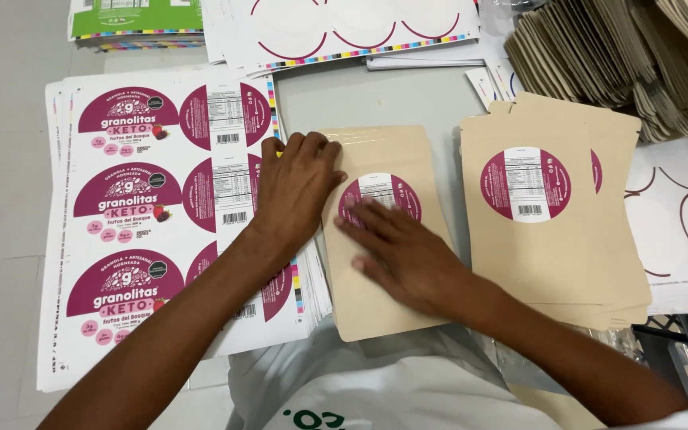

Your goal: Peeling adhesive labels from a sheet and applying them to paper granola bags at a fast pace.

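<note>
While the right hand (404, 251) lies flat, fingers spread, pressing the round maroon label (379, 197) onto the kraft pouch (376, 231) near the tabletop's front edge, the left hand (296, 187), open-palmed, grasping nothing, pins the pouch's left edge. Uneven rubbing could trap a crease or bubble; a sliding pouch could skew the label.

Matt brown kraft-paper pouch (376, 239) bears a glossy round sticker (380, 197); label sheets (161, 215) glossy.

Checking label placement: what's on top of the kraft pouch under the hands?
On the kraft pouch: a round magenta label, the right hand pressing over its lower part, the left hand on the pouch's left edge. The label's lower part is covered.
</note>
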